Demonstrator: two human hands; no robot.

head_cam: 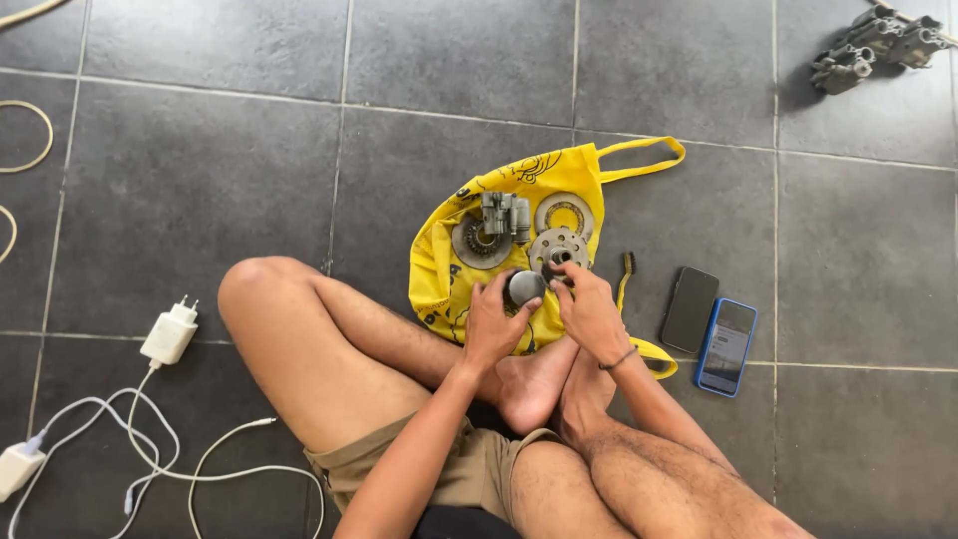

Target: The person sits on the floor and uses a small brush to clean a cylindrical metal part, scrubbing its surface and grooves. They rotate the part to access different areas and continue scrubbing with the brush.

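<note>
Gripping a round metal part (pixel 526 287) between them, left hand (pixel 492 324) and right hand (pixel 591 317) seemingly both clasp it.

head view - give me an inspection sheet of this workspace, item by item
surface: dark grey tiled floor; a yellow cloth bag is spread flat on it.
job's things: a small round metal part held between both hands; toothed discs, a metal ring and a small metal block lie on the bag.
clutter: a yellow-handled brush at the bag's edge; two phones side by side; a grey metal assembly far off.
grippers: left hand and right hand both grip the round part.
cables: white chargers with loose white cables on the floor.
surroundings: thin loops at the frame's edge; the person sits cross-legged.
</note>
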